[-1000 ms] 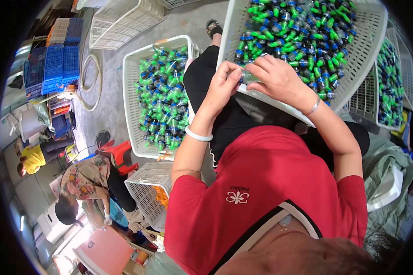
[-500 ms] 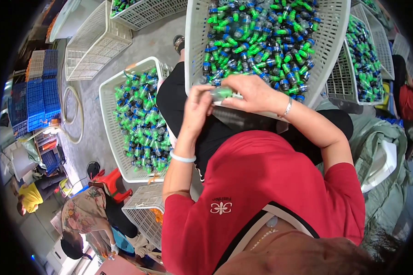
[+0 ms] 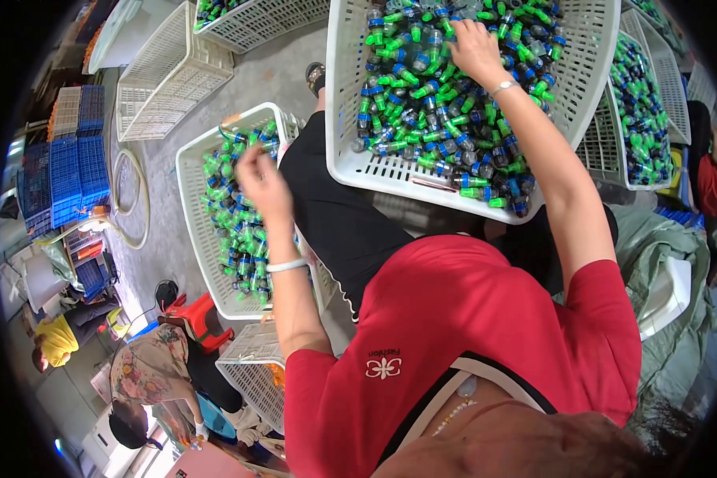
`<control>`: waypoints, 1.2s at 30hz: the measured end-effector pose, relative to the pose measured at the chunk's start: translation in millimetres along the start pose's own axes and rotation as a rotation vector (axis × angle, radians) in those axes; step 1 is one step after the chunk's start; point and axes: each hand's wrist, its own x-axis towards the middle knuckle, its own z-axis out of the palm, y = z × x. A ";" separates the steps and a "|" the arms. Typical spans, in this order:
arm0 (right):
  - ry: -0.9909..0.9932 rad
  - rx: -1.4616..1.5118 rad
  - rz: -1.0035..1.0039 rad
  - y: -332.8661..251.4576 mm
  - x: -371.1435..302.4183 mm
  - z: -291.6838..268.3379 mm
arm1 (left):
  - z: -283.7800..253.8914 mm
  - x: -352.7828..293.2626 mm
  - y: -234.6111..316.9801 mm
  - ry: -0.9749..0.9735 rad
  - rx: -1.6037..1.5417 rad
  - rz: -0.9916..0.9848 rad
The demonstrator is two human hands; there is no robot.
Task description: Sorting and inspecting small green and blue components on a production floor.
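Note:
A large white slatted crate (image 3: 350, 163) in front of me holds many small bottle-shaped plastic pieces (image 3: 406, 76), each with a bright green end, a blue band and a clear or dark body. My right hand (image 3: 476, 52) reaches into this heap, back up and fingers stretched apart, the tips against the pieces. To the left, my left hand (image 3: 263, 185) hovers above a smaller white crate (image 3: 201, 271) filled with similar green-ended pieces (image 3: 251, 247). Motion blurs its fingers, and I cannot tell whether anything is between them.
More crates of green and blue pieces (image 3: 641, 111) stand at the right, beside a grey-green sack (image 3: 665, 239). An upright white crate (image 3: 167, 80) and a coiled hose (image 3: 139, 199) lie at far left. A co-worker in a floral top (image 3: 147, 362) bends near a red stool (image 3: 199, 319).
Both hands were together at the big crate's near edge with one green-ended piece. They have parted: my left moved left over the smaller crate, my right forward into the heap.

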 end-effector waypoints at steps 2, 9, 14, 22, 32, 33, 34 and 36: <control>0.012 -0.009 0.012 -9.2 11.6 6.0 | 28.3 -13.3 56.1 -0.304 -0.009 0.107; -0.167 0.001 0.007 -3.4 32.5 7.9 | 160.0 -6.3 56.3 -0.467 0.315 0.523; -0.318 -0.157 -0.254 1.4 23.1 2.8 | 198.5 1.8 35.5 -0.593 0.696 0.585; 0.094 -0.105 -0.070 33.6 34.9 21.3 | 193.1 -4.9 26.5 -0.702 0.828 0.628; -0.033 0.477 0.023 44.2 15.5 10.6 | 151.2 -19.2 74.3 -0.762 -0.230 -0.127; -0.024 0.553 -0.022 36.0 11.0 -0.5 | 147.5 -22.2 77.2 -0.789 -0.507 -0.373; -0.032 0.558 -0.020 25.6 -0.2 -11.4 | 143.8 -26.6 79.2 -0.790 -0.503 -0.382; -0.070 0.822 -0.066 -5.4 -31.1 -46.5 | 133.8 -34.7 84.3 -0.828 -0.684 -0.471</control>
